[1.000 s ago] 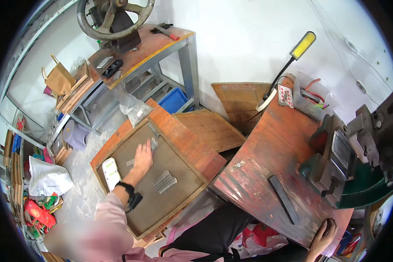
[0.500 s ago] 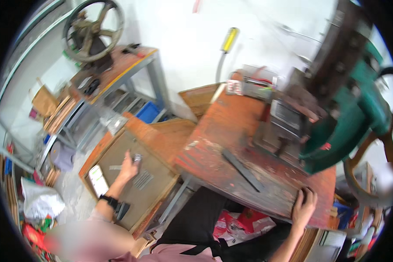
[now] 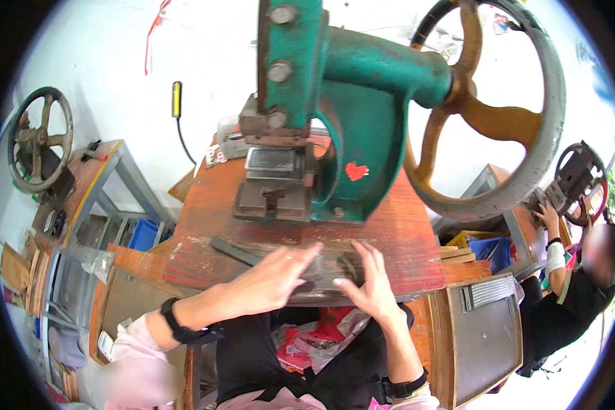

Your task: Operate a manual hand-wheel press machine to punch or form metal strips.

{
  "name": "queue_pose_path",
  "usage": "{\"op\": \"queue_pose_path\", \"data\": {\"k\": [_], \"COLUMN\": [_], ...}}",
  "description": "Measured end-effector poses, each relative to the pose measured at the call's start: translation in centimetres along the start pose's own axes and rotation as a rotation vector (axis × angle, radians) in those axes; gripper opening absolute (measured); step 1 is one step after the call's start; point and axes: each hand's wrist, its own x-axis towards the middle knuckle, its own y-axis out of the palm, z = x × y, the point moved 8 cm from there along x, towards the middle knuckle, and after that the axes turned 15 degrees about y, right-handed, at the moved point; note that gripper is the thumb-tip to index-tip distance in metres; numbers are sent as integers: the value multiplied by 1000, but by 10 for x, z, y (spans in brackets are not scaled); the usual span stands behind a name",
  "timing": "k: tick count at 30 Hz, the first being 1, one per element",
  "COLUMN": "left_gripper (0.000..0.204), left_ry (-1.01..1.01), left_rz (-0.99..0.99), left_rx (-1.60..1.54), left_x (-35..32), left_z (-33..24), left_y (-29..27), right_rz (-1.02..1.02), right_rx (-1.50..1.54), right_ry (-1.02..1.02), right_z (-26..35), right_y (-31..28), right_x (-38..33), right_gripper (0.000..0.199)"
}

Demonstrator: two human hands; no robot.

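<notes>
My left hand (image 3: 278, 277) reaches over the front of the red-brown worktable (image 3: 205, 205), fingers stretched out toward the right and blurred. Facing it is my right hand (image 3: 374, 281), thumb and fingers spread apart. Between the two hands the tabletop shows a greyish, smeared patch; I cannot tell whether small metal pieces lie there. Just left of my left hand lies a flat dark metal bar (image 3: 234, 251), partly hidden by that hand. Behind my hands stands a green hand press (image 3: 362, 137) with a metal die block (image 3: 273, 164) under its ram.
The press's large handwheel (image 3: 550, 137) juts out at the right. A tray (image 3: 485, 355) with several metal strips (image 3: 488, 292) stands to the right, another tray (image 3: 133, 301) to the left. At far right a person (image 3: 567, 307) works at another press.
My view has turned right toward the press. My left hand has left the left tray, where it held small shiny metal pieces, and come over the worktable. My right hand has moved off the table's right edge.
</notes>
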Motion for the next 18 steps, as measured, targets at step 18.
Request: {"op": "queue_pose_path", "data": {"k": [18], "left_gripper": [76], "left_ry": [-227], "left_rz": [-26], "left_rx": [-30], "left_x": [2], "left_z": [35], "left_y": [52], "right_rz": [4], "right_rx": [-69], "right_ry": [-96], "right_z": [-17], "right_y": [8], "right_x": [10], "right_gripper": [57]}}
